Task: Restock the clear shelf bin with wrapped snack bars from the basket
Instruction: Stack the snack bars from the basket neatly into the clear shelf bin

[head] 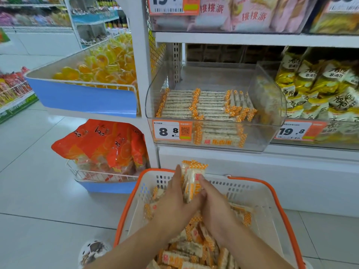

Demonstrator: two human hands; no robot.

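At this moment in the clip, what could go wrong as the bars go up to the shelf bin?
1. Both hands, left and right, press a loose stack of bars between them; one may slip out and fall back into the basket or to the floor.
2. The clear bin already holds neat rows, with a few bars leaning at the right; dropping the stack in could disturb them.

Both hands (194, 202) clasp a bundle of snack bars (192, 179) above the basket (272, 193) (the clear bin (268, 105) half-stocked).
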